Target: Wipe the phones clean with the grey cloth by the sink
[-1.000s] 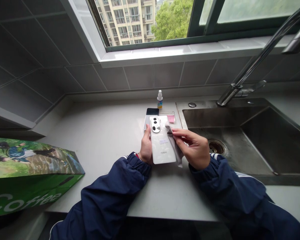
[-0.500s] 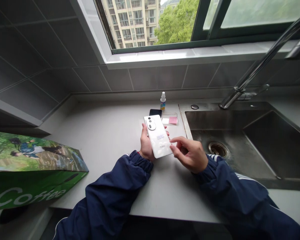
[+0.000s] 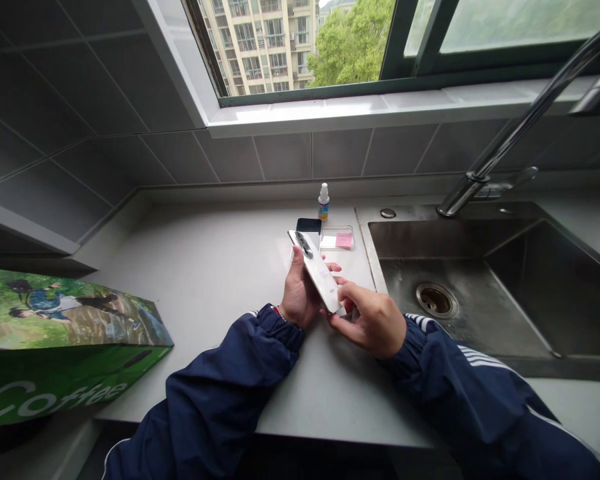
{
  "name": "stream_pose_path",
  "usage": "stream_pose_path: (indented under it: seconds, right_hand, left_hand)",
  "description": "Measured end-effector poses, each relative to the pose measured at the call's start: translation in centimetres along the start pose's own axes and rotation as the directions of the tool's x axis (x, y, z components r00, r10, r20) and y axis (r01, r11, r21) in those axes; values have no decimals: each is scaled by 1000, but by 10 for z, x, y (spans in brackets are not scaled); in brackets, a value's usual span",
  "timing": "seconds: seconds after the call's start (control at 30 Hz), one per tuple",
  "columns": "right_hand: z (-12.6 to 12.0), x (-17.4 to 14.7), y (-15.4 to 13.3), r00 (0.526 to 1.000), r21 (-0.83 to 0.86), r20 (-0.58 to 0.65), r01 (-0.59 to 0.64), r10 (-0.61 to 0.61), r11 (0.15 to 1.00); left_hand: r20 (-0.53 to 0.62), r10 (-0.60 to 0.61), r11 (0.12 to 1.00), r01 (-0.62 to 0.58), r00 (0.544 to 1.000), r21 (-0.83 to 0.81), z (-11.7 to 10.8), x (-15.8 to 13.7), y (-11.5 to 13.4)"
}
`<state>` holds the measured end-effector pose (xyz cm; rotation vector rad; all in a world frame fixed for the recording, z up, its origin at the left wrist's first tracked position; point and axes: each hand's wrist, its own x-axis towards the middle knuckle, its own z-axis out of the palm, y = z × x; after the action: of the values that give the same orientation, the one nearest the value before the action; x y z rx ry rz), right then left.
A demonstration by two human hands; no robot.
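A white smartphone (image 3: 321,272) is held tilted over the counter, its back with the oval camera block facing up and to the right. My left hand (image 3: 299,293) is wrapped around its left side, thumb along the edge near the cameras. My right hand (image 3: 373,319) grips the phone's lower end between thumb and fingers. Behind the phone lie a dark-and-white flat item (image 3: 309,225), partly covered by it, and a clear phone case (image 3: 330,231) with a pink slip (image 3: 344,241) in it. A small spray bottle (image 3: 323,202) stands upright behind these.
To the right is a steel sink (image 3: 460,267) with a chrome faucet (image 3: 500,147). A green box or bag (image 3: 70,373) marked "Coffee" stands at the left. The white counter (image 3: 205,267) runs beneath an open window, with a tiled wall behind.
The phone has turned on its long axis, so its back shows narrower. My right hand has moved left and down and closed on its lower end.
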<state>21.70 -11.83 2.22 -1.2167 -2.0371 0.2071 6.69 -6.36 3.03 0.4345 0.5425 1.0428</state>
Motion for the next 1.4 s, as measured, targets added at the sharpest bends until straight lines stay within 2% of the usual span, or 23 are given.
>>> stream_pose_path:
  seconds: [0.17, 0.23, 0.3, 0.33, 0.37, 0.43, 0.47, 0.53, 0.6, 0.63, 0.7, 0.77, 0.8, 0.9, 0.97, 1.07, 1.23, 1.4]
  right_hand:
    - [-8, 5, 2, 994, 65, -66, -88, 92, 994]
    - [-10, 9, 6, 974, 109, -68, -208, 216, 972]
    - [-10, 13, 12, 923, 252, -2, -373, 386, 893]
    - [-10, 15, 15, 881, 378, 72, -458, 468, 805]
    - [-9, 18, 18, 832, 504, 166, -533, 529, 679]
    - [-6, 21, 25, 695, 721, 345, -627, 631, 297]
    - [-4, 23, 27, 675, 738, 365, -629, 641, 242]
    - [-1, 25, 31, 651, 756, 376, -627, 660, 187]
    - [1, 26, 35, 630, 771, 362, -616, 687, 159]
    - [2, 26, 38, 618, 779, 350, -610, 704, 148]
    - [4, 28, 43, 586, 781, 350, -614, 730, 118]
    - [6, 31, 49, 547, 774, 361, -627, 755, 85]
    - [7, 33, 51, 532, 771, 367, -632, 763, 70]
    - [8, 37, 56, 509, 762, 393, -647, 766, 39]
    - [7, 39, 57, 505, 751, 423, -660, 752, 21]
    - [4, 39, 56, 503, 725, 475, -688, 722, 2]
    - [0, 37, 54, 500, 705, 499, -709, 708, 4]
    - [0, 33, 51, 504, 698, 465, -715, 728, 49]
  left_hand:
    - [-70, 26, 992, -17, 997, 122, 0, 0, 6]
    - [-27, 26, 990, -22, 999, 139, 1, -1, 9]
    - [16, 25, 988, -27, 1000, 155, 1, -1, 11]
    - [35, 24, 986, -30, 999, 164, 0, 0, 12]
    - [56, 24, 983, -34, 998, 179, -1, 0, 14]
    - [100, 17, 970, -41, 995, 238, -4, 2, 16]
    - [112, 17, 958, -48, 994, 282, -6, 3, 17]
    - [89, 63, 913, -93, 994, 396, -10, 6, 20]
    - [13, 243, 809, -211, 970, 548, -17, 11, 22]
    - [6, 368, 718, -288, 930, 634, -21, 13, 24]
    - [54, 568, 482, -386, 821, 786, -29, 18, 27]
    - [101, 683, 243, -355, 724, 903, -38, 23, 29]
    - [126, 703, 138, -309, 700, 941, -42, 25, 30]
    - [193, 707, -83, -192, 680, 978, -51, 29, 30]
    - [218, 689, -152, -157, 691, 976, -55, 30, 28]
    - [232, 683, -165, -163, 693, 973, -57, 32, 26]
    - [162, 727, -55, -178, 667, 982, -59, 33, 30]
    - [111, 731, 28, -193, 673, 981, -66, 36, 38]
